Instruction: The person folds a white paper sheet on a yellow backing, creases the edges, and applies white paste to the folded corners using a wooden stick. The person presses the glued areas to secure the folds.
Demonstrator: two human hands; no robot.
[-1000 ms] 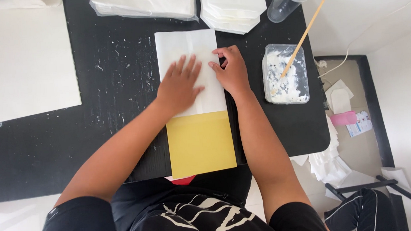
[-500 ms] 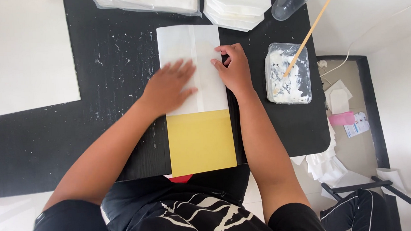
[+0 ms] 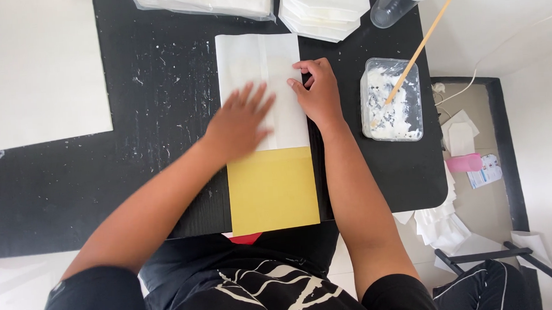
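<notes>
Fingers [image 3: 257, 99] of left hand [image 3: 239, 122] spread flat and open, gripping nothing, palm pressed on white paper sheet [image 3: 261, 80] laid over upper part of yellow card [image 3: 273, 190]; fingers [image 3: 299, 88] of right hand [image 3: 318, 93] curled, tips pinning sheet's right edge. Smoothing step judged in hand, sheet lying mid black tabletop [image 3: 159, 85]; next move likely calling for even pressure without shifting sheet. Glue tub [image 3: 391, 100] with wooden stick [image 3: 412, 60] near, right.
</notes>
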